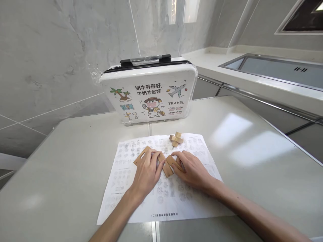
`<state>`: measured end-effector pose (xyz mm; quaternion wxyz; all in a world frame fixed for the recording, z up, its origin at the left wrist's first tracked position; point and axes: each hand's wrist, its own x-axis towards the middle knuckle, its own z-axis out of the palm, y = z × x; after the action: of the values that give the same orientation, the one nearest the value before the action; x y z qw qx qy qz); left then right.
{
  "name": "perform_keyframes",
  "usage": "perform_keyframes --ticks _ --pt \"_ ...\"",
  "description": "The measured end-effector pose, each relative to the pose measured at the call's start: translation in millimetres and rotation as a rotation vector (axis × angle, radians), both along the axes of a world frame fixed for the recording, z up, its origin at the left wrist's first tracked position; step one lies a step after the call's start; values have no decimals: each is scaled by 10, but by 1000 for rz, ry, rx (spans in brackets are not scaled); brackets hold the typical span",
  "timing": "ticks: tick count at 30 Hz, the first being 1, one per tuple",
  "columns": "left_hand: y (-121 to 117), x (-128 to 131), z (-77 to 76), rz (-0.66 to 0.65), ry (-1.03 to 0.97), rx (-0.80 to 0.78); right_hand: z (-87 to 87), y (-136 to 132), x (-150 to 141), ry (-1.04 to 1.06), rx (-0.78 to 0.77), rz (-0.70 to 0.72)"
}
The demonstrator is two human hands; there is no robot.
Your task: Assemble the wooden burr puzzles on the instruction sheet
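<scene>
My left hand [147, 169] is over the printed sheet, with thumb and index finger closed on a flat wooden puzzle piece [168, 170]. Under and beyond its other fingers lies a slotted wooden piece [140, 157], partly covered. My right hand [193, 169] grips another wooden puzzle piece [170, 160], its fingers curled around the right side. The two gripped pieces sit close together at an angle; whether they touch I cannot tell. Just beyond the right hand stands a cross-shaped wooden block puzzle [176, 138]. Rows of small diagrams cover the paper sheet [161, 208].
Behind the sheet, a white cartoon-printed case [153, 77] in clear plastic stands upright on the pale table [63, 161]. At the right is a counter with a sink [272, 70]. A grey tiled wall [63, 50] rises behind.
</scene>
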<state>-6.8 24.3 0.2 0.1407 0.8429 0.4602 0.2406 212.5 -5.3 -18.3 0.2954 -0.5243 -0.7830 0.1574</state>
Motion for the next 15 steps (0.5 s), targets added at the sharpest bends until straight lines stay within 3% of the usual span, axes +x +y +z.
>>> perform_keyframes --ticks 10,15 --pt "-12 -2 36 -21 -42 15 -8 8 -15 -6 49 -90" --pt "-35 -6 128 -226 -19 -23 59 -22 -30 110 -10 63"
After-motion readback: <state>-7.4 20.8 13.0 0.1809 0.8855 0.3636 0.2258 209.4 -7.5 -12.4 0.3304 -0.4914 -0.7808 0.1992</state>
